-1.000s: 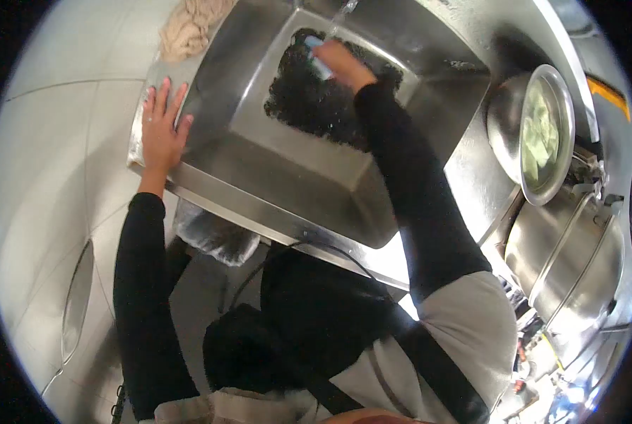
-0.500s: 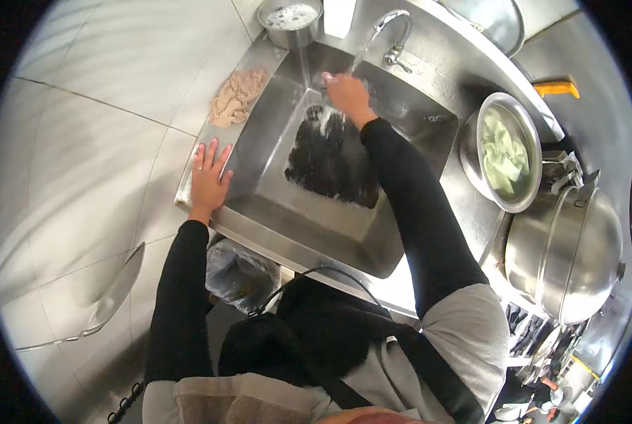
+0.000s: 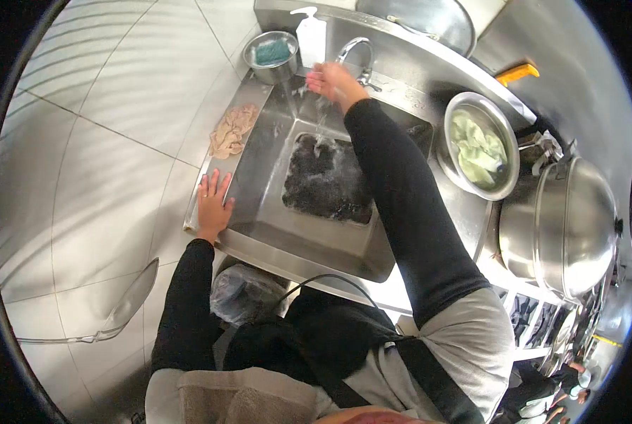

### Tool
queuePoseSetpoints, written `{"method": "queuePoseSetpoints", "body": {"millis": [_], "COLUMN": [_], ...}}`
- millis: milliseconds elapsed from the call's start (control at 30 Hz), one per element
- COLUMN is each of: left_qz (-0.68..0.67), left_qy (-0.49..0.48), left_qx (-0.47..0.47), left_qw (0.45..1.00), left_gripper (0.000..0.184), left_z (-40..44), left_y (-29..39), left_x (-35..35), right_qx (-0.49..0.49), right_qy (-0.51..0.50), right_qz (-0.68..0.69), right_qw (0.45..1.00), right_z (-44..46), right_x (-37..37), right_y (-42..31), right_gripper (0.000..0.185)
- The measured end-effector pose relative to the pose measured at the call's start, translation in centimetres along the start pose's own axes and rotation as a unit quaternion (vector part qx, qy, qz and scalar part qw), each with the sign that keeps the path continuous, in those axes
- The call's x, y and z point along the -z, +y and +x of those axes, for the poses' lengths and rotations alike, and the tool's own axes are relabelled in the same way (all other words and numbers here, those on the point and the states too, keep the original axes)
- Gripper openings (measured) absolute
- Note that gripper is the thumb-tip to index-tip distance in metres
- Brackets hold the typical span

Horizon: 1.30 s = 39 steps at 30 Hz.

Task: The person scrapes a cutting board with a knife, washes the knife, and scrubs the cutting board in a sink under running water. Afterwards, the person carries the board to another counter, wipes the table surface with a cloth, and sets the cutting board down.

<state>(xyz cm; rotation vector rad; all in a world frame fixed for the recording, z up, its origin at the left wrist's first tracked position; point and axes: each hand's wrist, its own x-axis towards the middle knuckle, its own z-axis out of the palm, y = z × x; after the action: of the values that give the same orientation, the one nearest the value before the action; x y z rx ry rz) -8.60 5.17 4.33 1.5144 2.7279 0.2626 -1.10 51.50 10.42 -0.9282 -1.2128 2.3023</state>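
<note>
My left hand [image 3: 213, 206] lies flat with fingers spread on the left rim of the steel sink [image 3: 259, 244]. My right hand [image 3: 335, 84] is under the running faucet [image 3: 358, 44], with water falling past it. Its fingers are bent and smeared by motion, so whether anything is in them cannot be made out. Below it, a dark, wet, roughly square patch [image 3: 326, 180] with streaks of water and foam covers much of the sink floor. A crumpled tan cloth [image 3: 232, 131] rests on the left ledge, just beyond my left hand.
A small steel bowl [image 3: 277, 73] with a green scouring pad [image 3: 272, 52] and a white pump bottle [image 3: 311, 41] stand behind the sink. On the right are a steel bowl [image 3: 511, 185] holding a pale green cloth [image 3: 477, 147] and a large domed pot [image 3: 577, 226]. Other people [image 3: 542, 396] appear far right.
My right hand has risen from over the sink toward the faucet. The green pad now shows in the small bowl, where white foam showed before. My left hand stays on the rim; the view has shifted.
</note>
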Motion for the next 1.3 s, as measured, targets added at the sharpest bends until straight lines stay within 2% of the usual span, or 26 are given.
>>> {"method": "queuePoseSetpoints", "body": {"millis": [33, 100, 133, 167, 200, 267, 367, 467, 567, 667, 867, 967, 1067, 1100, 1133, 1200, 1267, 1300], "left_qz": [0.002, 0.005, 0.006, 0.006, 0.005, 0.000, -0.007, -0.006, -0.009, -0.014, -0.004, -0.004, -0.003, -0.005, -0.007, -0.004, -0.002, -0.003], "left_qy": [-0.006, -0.023, -0.032, -0.020, -0.008, 0.016, 0.045, 0.040, 0.029, 0.028, 0.035, 0.034, 0.031, 0.032, 0.031, 0.031, 0.031, 0.029], "left_qx": [0.006, 0.006, 0.010, 0.007, 0.005, 0.000, -0.004, 0.003, 0.009, 0.010, 0.013, 0.010, 0.016, 0.019, 0.023, 0.024, 0.023, 0.023], "left_qw": [1.000, 1.000, 0.999, 1.000, 1.000, 1.000, 0.999, 0.999, 1.000, 0.999, 0.999, 0.999, 0.999, 0.999, 0.999, 0.999, 0.999, 0.999], "left_gripper": [0.071, 0.072, 0.073, 0.073, 0.074, 0.074, 0.074, 0.074, 0.074, 0.073, 0.072, 0.071, 0.070, 0.070, 0.070, 0.070, 0.070, 0.070], "left_z": [0.1, 0.4, 0.3, 0.3, 0.3, -0.2, -0.1, 0.1, 0.2, 0.2, 0.1, 0.1, 0.4, 0.4, 0.2, 0.2, 0.3, 0.3], "left_y": [0.0, -0.4, -0.6, -0.6, -0.5, -0.1, 0.4, 0.7, 0.7, 0.8, 1.0, 0.9, 0.7, 0.8, 0.9, 1.1, 1.1, 1.0], "left_x": [0.0, -0.2, -0.3, -0.4, -0.5, -0.6, -0.4, 0.0, 0.5, 0.6, 0.8, 0.3, 0.7, 0.6, 0.4, 0.4, 0.4, 0.3], "right_qx": [0.012, 0.135, 0.238, 0.337, 0.465, 0.668, 0.554, 0.381, 0.388, 0.381, 0.425, 0.363, 0.498, 0.429, 0.323, 0.120, -0.088, -0.027], "right_qy": [0.021, 0.143, 0.239, 0.327, 0.337, 0.333, 0.126, 0.161, 0.185, 0.162, 0.194, 0.148, 0.113, 0.160, 0.195, 0.112, 0.018, 0.012], "right_qz": [0.021, -0.069, -0.179, -0.281, -0.349, -0.451, -0.553, -0.706, -0.733, -0.747, -0.668, -0.666, -0.443, -0.196, 0.065, 0.139, 0.206, 0.170], "right_qw": [0.999, 0.978, 0.924, 0.837, 0.741, 0.490, 0.609, 0.574, 0.527, 0.520, 0.579, 0.634, 0.737, 0.867, 0.924, 0.977, 0.974, 0.985], "right_z": [1.1, -0.9, -2.9, -4.9, -6.2, -8.5, -5.9, -1.6, 2.4, 3.1, 3.8, -2.0, -6.8, -6.9, -6.8, -7.2, -6.9, -5.5], "right_x": [2.2, 3.1, 3.3, 2.8, 2.5, 2.8, 3.5, 2.1, 1.4, 1.7, 1.5, -0.5, 2.2, 3.2, 4.5, 1.9, -1.5, -1.3], "right_y": [1.2, 0.7, 1.2, 0.3, -2.2, -6.4, -10.0, -15.1, -16.4, -16.8, -15.3, -14.3, -10.0, -7.4, -4.5, 0.5, 4.4, 5.0], "right_gripper": [0.025, 0.023, 0.023, 0.023, 0.024, 0.028, 0.037, 0.038, 0.037, 0.034, 0.034, 0.031, 0.032, 0.028, 0.025, 0.019, 0.016, 0.016]}}
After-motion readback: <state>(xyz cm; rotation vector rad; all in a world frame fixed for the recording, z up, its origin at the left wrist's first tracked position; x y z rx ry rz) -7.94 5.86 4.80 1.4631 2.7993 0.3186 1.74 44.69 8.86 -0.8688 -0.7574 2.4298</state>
